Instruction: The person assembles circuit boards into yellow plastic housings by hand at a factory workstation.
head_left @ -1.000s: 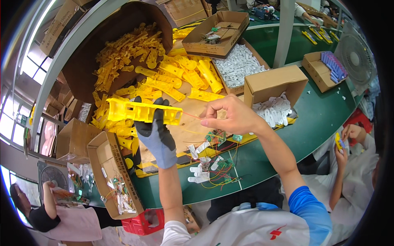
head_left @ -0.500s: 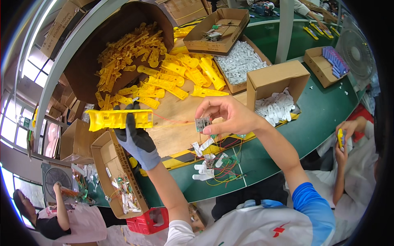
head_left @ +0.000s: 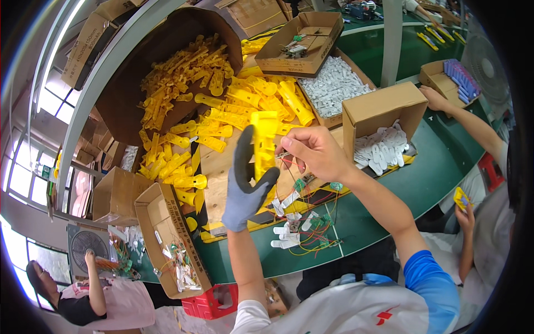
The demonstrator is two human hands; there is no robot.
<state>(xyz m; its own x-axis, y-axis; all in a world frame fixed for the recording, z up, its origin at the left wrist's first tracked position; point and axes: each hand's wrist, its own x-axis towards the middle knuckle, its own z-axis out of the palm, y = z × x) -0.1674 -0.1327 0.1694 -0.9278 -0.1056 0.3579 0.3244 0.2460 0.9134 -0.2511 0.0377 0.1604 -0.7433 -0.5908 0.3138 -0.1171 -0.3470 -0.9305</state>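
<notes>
In my gloved left hand a yellow plastic casing stands nearly upright, gripped between thumb and fingers, its ribbed hollow side toward my right hand. My bare right hand is pinched closed right beside the casing. Thin red wires show at its fingertips, along with a small dark bit; what exactly it grips is mostly hidden. Below both hands, a tangle of small green circuit boards, coloured wires and white plastic pieces lies at the table's front edge.
Loose yellow casings pile up behind my hands, before a large brown bin. White parts fill an open carton at right. A parts box stands at left. A co-worker's hand reaches beside a box of purple cylinders.
My left hand has moved right and turned the casing from level to upright. My right hand has shifted right, its circuit board no longer plainly visible. A co-worker's arm now reaches in at right.
</notes>
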